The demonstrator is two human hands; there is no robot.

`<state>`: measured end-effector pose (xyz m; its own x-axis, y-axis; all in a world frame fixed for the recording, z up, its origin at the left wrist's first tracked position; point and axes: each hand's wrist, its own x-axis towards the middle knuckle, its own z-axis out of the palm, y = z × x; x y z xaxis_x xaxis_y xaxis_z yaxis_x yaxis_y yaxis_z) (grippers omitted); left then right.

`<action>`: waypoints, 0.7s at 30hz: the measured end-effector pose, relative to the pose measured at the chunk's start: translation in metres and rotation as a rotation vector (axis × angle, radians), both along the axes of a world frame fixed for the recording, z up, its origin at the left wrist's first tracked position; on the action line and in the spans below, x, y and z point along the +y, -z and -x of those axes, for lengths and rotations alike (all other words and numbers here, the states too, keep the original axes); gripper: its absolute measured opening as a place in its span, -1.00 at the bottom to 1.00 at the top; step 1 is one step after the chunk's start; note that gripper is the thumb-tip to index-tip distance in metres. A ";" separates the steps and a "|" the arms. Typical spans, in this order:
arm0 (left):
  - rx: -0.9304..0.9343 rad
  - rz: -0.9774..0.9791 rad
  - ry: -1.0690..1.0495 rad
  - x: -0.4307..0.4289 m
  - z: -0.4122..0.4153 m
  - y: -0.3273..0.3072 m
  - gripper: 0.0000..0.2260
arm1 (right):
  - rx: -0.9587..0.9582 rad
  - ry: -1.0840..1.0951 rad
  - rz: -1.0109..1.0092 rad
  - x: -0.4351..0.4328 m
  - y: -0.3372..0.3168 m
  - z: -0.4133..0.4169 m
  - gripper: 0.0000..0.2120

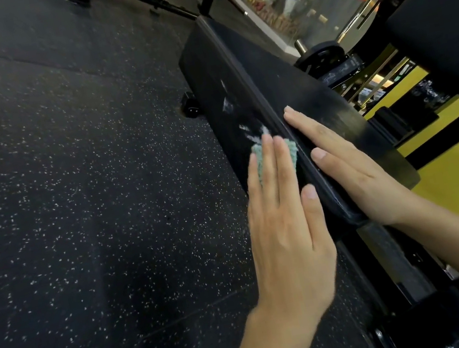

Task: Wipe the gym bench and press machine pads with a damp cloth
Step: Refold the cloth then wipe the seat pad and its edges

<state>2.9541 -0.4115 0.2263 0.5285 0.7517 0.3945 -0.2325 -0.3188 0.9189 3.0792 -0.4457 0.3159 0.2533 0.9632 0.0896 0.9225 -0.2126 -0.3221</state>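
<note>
Speckled floor edges the bench pad; far smears unwiped. Flat left hand presses cloth on its side, flat right hand atop.

Smooth, slightly glossy black vinyl bench pad, nubby teal cloth, speckled matt rubber floor

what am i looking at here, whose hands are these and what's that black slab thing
This is one picture from a camera worn on a person's head, looking down at their bare hands. The black slab is a padded gym bench. The left hand presses a pale green cloth flat against the pad's side with straight fingers; nothing is gripped. The right hand rests flat on the pad's top. White smears show on the pad just beyond the cloth. Below is a speckled rubber floor.
</note>
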 end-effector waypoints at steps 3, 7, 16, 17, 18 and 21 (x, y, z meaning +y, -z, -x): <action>0.061 0.030 -0.013 -0.027 0.013 0.003 -0.50 | -0.002 0.001 0.002 0.000 0.000 0.000 -0.47; 0.144 0.070 -0.076 -0.033 0.004 -0.005 -0.45 | 0.025 0.025 0.008 -0.001 0.000 0.000 -0.47; 0.204 0.146 -0.032 0.019 -0.025 -0.026 -0.31 | 0.072 0.027 0.009 0.001 0.000 0.002 -0.44; 0.200 0.142 -0.039 0.027 -0.029 -0.027 -0.30 | 0.078 0.026 0.004 0.002 0.000 0.002 -0.44; 0.193 0.134 -0.050 0.034 -0.034 -0.026 -0.30 | 0.081 0.020 0.002 0.002 0.000 0.002 -0.44; 0.173 0.123 -0.042 0.042 -0.039 -0.022 -0.29 | 0.090 0.009 0.008 0.003 0.000 0.002 -0.46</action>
